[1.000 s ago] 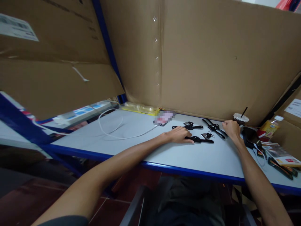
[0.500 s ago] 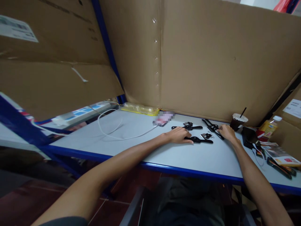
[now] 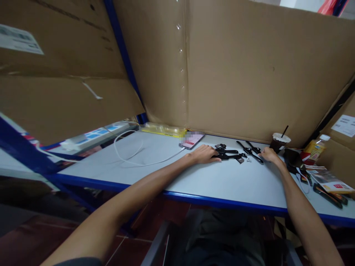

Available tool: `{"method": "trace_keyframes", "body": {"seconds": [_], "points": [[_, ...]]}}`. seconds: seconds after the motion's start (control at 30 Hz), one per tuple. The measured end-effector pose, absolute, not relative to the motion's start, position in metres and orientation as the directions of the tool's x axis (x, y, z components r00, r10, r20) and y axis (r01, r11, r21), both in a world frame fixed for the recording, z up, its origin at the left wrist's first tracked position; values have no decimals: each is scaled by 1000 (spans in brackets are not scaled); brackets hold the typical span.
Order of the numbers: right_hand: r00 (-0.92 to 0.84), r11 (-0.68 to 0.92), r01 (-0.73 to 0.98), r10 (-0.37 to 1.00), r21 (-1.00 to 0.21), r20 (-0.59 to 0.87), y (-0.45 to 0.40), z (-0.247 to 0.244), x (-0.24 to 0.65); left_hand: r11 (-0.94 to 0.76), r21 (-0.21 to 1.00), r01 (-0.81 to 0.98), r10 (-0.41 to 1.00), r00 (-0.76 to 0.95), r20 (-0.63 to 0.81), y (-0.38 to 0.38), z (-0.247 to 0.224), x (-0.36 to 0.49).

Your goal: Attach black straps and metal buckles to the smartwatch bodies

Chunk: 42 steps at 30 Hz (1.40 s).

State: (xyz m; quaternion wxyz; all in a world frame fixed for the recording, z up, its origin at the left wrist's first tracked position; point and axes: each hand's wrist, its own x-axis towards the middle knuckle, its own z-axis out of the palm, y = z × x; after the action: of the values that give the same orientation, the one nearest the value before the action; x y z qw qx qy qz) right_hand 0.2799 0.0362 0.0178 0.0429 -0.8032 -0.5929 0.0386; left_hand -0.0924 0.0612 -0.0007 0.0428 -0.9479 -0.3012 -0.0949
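In the head view, the black two-handled tools lie on the grey table (image 3: 216,184), in front of the person. The near tool (image 3: 227,156) and the far tool (image 3: 233,151) lie close side by side, with their left ends at the left hand (image 3: 204,154). This hand rests palm down at the ends; whether its fingers close around a handle, I am not able to say. The right hand (image 3: 268,155) has its fingers bent beside the right-hand tools (image 3: 255,149); its grasp is not clear either. A thin grey metal piece (image 3: 240,161) is by the near tool's right end.

I judge these tools to be stiff, rather light for one hand, and perhaps a little slippery, because the surface looks smooth. A handle would be the good place to take hold; the metal piece may have a sharp edge, so it asks for care.

Of containers, the cup (image 3: 280,142) holds a dark drink, with a straw (image 3: 284,130) through its lid. The capped bottle (image 3: 313,150) seems to contain something yellowish. What the clear plastic package (image 3: 166,129) holds is not clear.
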Motion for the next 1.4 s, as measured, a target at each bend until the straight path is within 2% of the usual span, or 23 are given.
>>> {"method": "trace_keyframes", "body": {"seconds": [0.13, 0.43, 0.5, 0.57, 0.63, 0.67, 0.8, 0.93, 1.07, 1.27, 1.4], "points": [[307, -303, 941, 952, -150, 3, 38, 15, 279, -776, -73, 627, 605, 772, 196, 63, 0, -93], [330, -290, 921, 936, -259, 125, 44, 11, 281, -708, -85, 701, 675, 707, 212, 66, -6, -90], [323, -249, 889, 936, -383, 141, 45, 13, 280, -687, -97, 720, 693, 690, 211, 67, -8, -90], [258, -127, 783, 957, -609, 132, 42, 17, 277, -672, -97, 734, 706, 674, 216, 67, -9, -90], [90, 39, 610, 989, -792, 118, 36, 23, 273, -662, -91, 744, 715, 663, 220, 67, -8, -90], [-23, 100, 551, 994, -828, 105, 32, 27, 271, -659, -90, 746, 718, 661, 219, 67, -8, -90], [-412, 143, 502, 907, -853, -90, 12, 40, 257, -661, -100, 744, 718, 666, 205, 67, -6, -90], [-617, 128, 530, 736, -838, -277, -1, 44, 234, -656, -112, 747, 721, 663, 201, 67, -5, -89], [-639, 142, 566, 698, -812, -323, -4, 39, 212, -650, -122, 750, 727, 661, 187, 65, -4, -89], [-563, 134, 609, 768, -782, -306, 0, 31, 198, -649, -107, 753, 733, 657, 176, 62, -1, -89], [-543, 211, 630, 808, -747, -229, 5, 25, 195, -646, -101, 757, 739, 653, 166, 61, 1, -89]]}}
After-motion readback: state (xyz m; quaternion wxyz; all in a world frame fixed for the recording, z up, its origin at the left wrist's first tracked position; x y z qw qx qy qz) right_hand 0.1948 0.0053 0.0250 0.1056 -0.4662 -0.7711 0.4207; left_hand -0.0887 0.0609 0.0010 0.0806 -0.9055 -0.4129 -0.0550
